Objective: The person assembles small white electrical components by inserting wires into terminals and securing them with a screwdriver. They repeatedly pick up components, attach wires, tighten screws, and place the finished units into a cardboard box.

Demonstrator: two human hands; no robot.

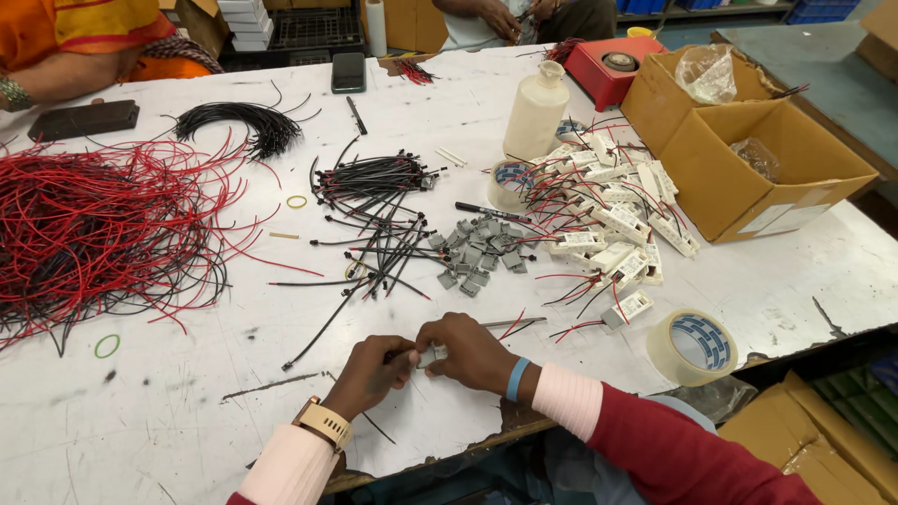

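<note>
Both hands meet low on the white worktop (168,411). Left hand (372,372) and right hand (470,351) each keep a pinching grip on one small grey connector (429,356); black wires (374,243) lie beyond.

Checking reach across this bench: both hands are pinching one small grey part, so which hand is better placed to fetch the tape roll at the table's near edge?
Probably the right hand: the tape roll lies on its side; the left hand would have to cross over.

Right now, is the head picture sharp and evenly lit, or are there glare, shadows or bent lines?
Head view: lighting is even and soft, with only faint shadows under the left hand and right hand; the small part between them is mostly hidden; the white table shows no strong glare; its edges curve slightly, a wide-lens distortion.
</note>
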